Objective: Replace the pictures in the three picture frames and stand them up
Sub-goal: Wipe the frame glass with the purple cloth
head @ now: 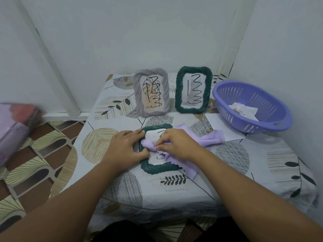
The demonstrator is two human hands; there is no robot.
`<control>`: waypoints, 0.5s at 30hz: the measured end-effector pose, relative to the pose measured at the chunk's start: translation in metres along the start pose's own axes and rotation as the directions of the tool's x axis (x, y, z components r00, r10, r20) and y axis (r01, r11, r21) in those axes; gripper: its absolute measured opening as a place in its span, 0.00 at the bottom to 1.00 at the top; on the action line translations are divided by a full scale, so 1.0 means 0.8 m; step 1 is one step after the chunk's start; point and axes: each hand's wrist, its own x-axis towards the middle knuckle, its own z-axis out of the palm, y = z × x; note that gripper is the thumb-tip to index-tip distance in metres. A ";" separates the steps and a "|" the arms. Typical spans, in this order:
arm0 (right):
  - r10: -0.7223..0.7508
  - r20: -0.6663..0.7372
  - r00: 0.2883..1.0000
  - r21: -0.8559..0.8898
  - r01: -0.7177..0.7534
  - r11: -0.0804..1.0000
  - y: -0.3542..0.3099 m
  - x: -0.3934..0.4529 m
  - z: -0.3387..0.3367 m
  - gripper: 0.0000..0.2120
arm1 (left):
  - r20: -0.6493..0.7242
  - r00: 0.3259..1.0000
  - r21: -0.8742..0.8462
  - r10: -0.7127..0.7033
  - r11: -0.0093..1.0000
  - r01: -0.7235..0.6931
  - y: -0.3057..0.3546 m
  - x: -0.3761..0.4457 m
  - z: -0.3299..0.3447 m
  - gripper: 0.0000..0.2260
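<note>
While lying flat on the table (183, 191) near its front, green frame (158, 167) being steadied by left hand (125, 148), fingers straight along its left edge; right hand (176, 144) pinching purple cloth (201, 139) over the glass. Probably light and rigid, glass front fragile and slippery; likely gripping best by the ribbed side rims. Standing behind: grey frame (151, 92), second green frame (193, 89).

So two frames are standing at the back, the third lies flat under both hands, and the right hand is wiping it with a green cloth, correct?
Nearly. In the head view the cloth is lilac, not green. The rest holds: the grey frame and a green frame stand at the back, and the third frame lies flat under the left hand and right hand.
</note>
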 end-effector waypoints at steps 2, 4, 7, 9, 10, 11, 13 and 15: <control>0.021 -0.049 0.999 -0.022 -0.022 1.000 -0.003 0.004 0.006 0.05 | -0.012 1.000 -0.007 -0.002 1.000 0.002 0.001 0.000 0.001 0.35; 0.034 -0.070 0.997 -0.006 -0.034 0.999 -0.003 0.002 0.011 0.04 | -0.014 1.000 -0.002 -0.001 1.000 0.001 0.001 -0.001 0.001 0.35; 0.009 0.014 1.000 0.046 -0.010 0.999 0.003 -0.004 0.007 0.03 | 0.025 1.000 0.008 -0.004 1.000 0.004 -0.001 0.000 -0.001 0.38; 0.001 0.056 0.998 0.034 -0.003 0.999 0.005 -0.002 0.000 0.03 | 0.040 0.999 0.014 -0.007 1.000 0.006 -0.001 0.000 -0.001 0.39; 0.001 0.053 0.999 0.023 -0.002 1.000 0.005 0.001 -0.001 0.03 | 0.035 0.999 0.016 -0.006 1.000 0.005 -0.001 0.000 -0.001 0.38; 0.003 0.036 0.999 0.005 -0.003 1.000 0.004 0.005 0.000 0.03 | 0.023 1.000 0.016 -0.004 1.000 0.004 -0.001 0.000 -0.001 0.37; 0.012 -0.012 1.000 -0.020 -0.013 1.000 0.000 0.008 0.005 0.04 | 0.003 1.000 0.013 -0.003 1.000 0.003 0.000 0.000 0.001 0.35; 0.005 -0.023 1.000 -0.002 -0.005 1.000 -0.001 0.005 0.008 0.04 | 0.008 1.000 0.021 -0.003 1.000 0.003 0.000 0.000 0.000 0.36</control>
